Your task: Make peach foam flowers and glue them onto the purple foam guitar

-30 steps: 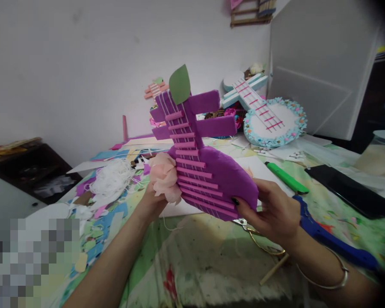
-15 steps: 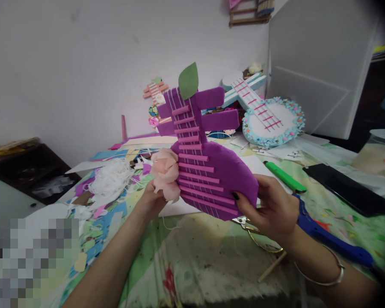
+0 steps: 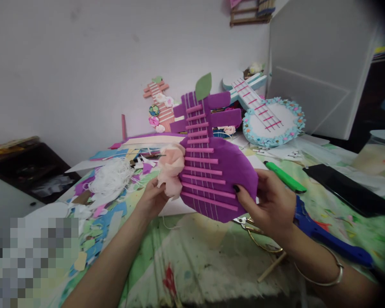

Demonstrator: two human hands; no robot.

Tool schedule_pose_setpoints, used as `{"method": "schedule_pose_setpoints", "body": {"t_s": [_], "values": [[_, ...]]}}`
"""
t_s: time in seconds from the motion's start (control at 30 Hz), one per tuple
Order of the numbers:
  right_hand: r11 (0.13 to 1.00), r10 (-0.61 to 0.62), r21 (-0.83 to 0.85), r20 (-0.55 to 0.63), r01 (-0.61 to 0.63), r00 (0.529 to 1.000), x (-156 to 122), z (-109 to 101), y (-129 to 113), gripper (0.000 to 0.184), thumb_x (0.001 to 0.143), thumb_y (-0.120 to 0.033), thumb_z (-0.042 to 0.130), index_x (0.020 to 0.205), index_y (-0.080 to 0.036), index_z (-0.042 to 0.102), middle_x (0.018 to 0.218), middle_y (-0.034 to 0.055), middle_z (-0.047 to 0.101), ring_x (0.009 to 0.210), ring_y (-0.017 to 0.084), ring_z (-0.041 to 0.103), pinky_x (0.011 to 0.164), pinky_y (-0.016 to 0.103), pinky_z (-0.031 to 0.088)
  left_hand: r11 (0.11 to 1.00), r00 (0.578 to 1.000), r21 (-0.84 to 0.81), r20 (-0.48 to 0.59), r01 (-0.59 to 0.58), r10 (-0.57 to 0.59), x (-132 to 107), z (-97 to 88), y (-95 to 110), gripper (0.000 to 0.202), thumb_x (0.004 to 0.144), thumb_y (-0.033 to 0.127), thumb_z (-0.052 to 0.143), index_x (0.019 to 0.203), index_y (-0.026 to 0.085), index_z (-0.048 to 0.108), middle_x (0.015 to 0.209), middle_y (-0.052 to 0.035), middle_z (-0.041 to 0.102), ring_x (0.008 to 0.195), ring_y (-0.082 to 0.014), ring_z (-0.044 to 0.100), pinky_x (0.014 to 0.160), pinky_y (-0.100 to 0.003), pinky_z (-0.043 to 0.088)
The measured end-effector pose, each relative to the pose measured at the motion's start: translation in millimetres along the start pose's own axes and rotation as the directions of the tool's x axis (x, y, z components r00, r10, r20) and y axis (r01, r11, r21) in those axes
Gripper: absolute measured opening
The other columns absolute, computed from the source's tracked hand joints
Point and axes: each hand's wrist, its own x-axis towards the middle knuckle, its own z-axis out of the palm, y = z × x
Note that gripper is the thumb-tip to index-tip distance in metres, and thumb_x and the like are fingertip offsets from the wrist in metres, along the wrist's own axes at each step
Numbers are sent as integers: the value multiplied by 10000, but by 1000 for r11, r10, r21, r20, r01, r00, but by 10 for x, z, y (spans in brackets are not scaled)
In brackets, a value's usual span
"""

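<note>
A purple paper lute model (image 3: 232,164) is held up in front of me, tilted slightly. Pink rolled-paper bars and white strings run along its front. A green paper leaf (image 3: 204,86) tops its neck, and pale pink paper flowers (image 3: 171,164) sit on its left side. My right hand (image 3: 271,201) grips the lower right edge, thumb on the front and fingers behind. At the lower left, my left hand (image 3: 154,197) closes on the edge by the flowers, its fingertips partly hidden behind them.
Behind stand a white-and-blue model instrument (image 3: 272,122) and a peach one (image 3: 165,109). A green cutter (image 3: 285,176), black phone (image 3: 351,188), blue glue gun (image 3: 333,239) and gold-handled scissors (image 3: 263,241) lie at right. White string (image 3: 111,179) and paper scraps (image 3: 94,233) spread at left.
The lute model has turned, its neck and leaf shifting right and slightly down. Both hands keep hold of it, and more of the peach model shows behind.
</note>
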Motion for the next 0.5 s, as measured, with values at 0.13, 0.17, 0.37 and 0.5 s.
{"method": "schedule_pose_setpoints", "body": {"t_s": [0.13,0.17,0.37,0.5], "values": [[934,289,215,21,-287,957,96,25,18,206,774,-292,638,943,-213,549,753,8,660,613,133,613,519,219,494,998,998,-30,-9,54,-54,-24,60,59,249,698,258,681,933,184,644,819,-21,680,679,-148,628,630,-279,521],[897,347,277,46,-345,937,123,28,38,207,774,-310,637,933,-212,547,739,9,662,610,137,614,509,219,493,999,999,-24,-5,33,-34,-32,74,72,291,705,263,666,987,197,631,896,-33,679,739,-166,634,662,-304,527],[648,570,503,178,-572,802,245,35,221,296,701,-338,709,907,-179,569,704,13,672,591,140,622,505,215,490,995,990,42,116,-86,81,-85,165,126,673,611,251,695,1248,281,479,1284,-90,517,1017,-251,579,714,-316,513],[509,669,547,234,-665,705,287,50,294,294,668,-286,728,889,-148,592,729,23,671,574,113,605,496,189,475,968,980,166,94,-187,173,-66,200,129,830,610,240,714,1331,363,322,1325,-84,447,1061,-236,552,758,-311,505]]}}
